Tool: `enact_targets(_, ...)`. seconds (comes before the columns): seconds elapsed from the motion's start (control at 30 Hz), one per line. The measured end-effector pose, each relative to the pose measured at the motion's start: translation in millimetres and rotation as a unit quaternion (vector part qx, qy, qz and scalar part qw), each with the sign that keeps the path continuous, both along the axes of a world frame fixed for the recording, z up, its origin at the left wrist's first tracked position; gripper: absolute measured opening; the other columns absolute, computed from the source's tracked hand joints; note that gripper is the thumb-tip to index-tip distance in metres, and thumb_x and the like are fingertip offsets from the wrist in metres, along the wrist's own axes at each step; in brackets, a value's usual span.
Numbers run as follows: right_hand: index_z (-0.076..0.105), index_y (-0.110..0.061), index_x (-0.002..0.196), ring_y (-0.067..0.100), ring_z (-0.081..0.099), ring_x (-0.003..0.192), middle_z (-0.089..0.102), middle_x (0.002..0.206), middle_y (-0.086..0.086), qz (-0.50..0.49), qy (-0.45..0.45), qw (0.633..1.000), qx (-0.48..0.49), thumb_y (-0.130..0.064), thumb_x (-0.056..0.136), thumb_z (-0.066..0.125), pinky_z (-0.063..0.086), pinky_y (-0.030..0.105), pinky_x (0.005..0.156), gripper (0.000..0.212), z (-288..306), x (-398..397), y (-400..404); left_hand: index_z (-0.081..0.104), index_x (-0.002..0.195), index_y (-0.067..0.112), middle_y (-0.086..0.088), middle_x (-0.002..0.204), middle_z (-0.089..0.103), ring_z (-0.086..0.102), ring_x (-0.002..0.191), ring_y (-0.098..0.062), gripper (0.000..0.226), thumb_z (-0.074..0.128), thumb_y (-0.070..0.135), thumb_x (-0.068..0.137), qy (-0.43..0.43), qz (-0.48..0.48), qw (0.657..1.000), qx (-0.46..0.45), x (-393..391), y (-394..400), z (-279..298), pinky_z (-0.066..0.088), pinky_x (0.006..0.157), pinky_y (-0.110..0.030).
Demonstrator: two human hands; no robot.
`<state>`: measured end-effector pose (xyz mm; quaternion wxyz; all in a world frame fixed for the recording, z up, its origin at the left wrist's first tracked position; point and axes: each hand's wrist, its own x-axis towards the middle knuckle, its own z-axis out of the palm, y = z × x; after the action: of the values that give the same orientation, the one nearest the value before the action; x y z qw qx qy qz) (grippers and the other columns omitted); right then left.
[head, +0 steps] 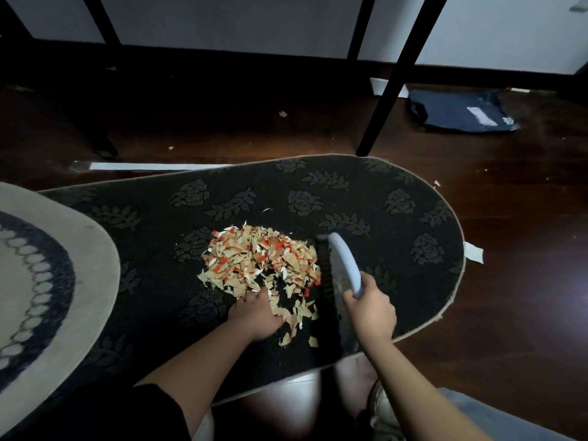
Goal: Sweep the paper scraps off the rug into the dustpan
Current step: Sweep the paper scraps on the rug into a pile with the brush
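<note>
Knees and a shoe sit at the bottom edge of the frame, and both forearms reach up from there onto the dark floral rug [397, 198]. So the person's right hand [372, 308], lower centre-right, has its fingers wrapped round the pale handle of a hand brush [342, 275], whose dark bristles stand right against the right side of the scrap pile. The left hand [254, 316], lower centre, lies palm-down on the rug at the pile's near edge; its fingertips are buried in the scraps, so it's hard to tell whether they're curled on anything or just pressing flat.

What could go wrong: no dustpan is visible anywhere in the shot, so if the brush pushes left now, the heap probably just smears across the rug or slides toward the cream round rug [47, 265] at the left edge. The pile looks light too, so a quick flick would likely scatter bits onto the dark wood floor [509, 218], where a few strays already lie.

The paper scraps [257, 261] are heaped in the middle of the frame, mid-rug: small jagged tan, white and orange-red slivers, dense at the top, thinning into a loose trail toward the bottom between the two hands.
</note>
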<state>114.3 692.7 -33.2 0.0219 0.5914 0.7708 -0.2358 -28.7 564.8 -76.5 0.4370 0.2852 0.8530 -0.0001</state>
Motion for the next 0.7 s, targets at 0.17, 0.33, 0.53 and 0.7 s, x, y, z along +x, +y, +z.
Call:
enact_targets(0.17, 0.05, -0.024, 0.131, 0.037, 0.062, 0.096, 0.067, 0.104, 0.015, -0.058, 0.022, 0.998, 0.029, -0.028, 0.087, 0.055, 0.048, 0.037, 0.076, 0.045, 10.1, 22.6, 12.5, 0.005, 0.154, 0.02, -0.012, 0.159, 0.014, 0.021, 0.145, -0.032, 0.089, 0.054, 0.054, 0.088, -0.004, 0.004, 1.0, 0.008, -1.4, -0.5, 3.0, 0.025, 0.117, -0.044)
enact_targets(0.33, 0.05, -0.018, 0.129, 0.038, 0.061, 0.091, 0.065, 0.1, 0.017, -0.133, 0.008, 0.991, 0.014, -0.025, 0.086, 0.055, 0.044, 0.037, 0.072, 0.044, 4.4, 53.9, 38.5, 0.006, 0.154, 0.018, -0.011, 0.16, 0.01, 0.018, 0.146, -0.032, 0.086, 0.05, 0.056, 0.09, -0.004, -0.006, 1.0, 0.002, -0.9, -6.8, 0.4, 0.023, 0.118, -0.045)
enact_targets(0.53, 0.05, -0.02, 0.13, 0.039, 0.062, 0.091, 0.066, 0.099, 0.018, -0.107, 0.009, 0.994, 0.01, -0.026, 0.085, 0.055, 0.047, 0.039, 0.074, 0.045, -9.0, 37.3, 32.0, 0.009, 0.154, 0.015, -0.013, 0.158, 0.017, 0.023, 0.144, -0.032, 0.08, 0.05, 0.048, 0.093, 0.002, -0.02, 1.0, -0.009, 3.3, -10.6, -3.7, 0.026, 0.115, -0.044)
enact_targets(0.7, 0.051, -0.024, 0.13, 0.039, 0.062, 0.095, 0.067, 0.103, 0.016, -0.056, 0.021, 0.998, 0.004, -0.028, 0.086, 0.056, 0.049, 0.039, 0.076, 0.045, -10.0, 17.3, 26.6, 0.009, 0.153, 0.015, -0.013, 0.158, 0.018, 0.024, 0.143, -0.032, 0.081, 0.052, 0.044, 0.091, -0.001, -0.033, 0.999, -0.019, 6.8, -13.4, -6.7, 0.027, 0.114, -0.042)
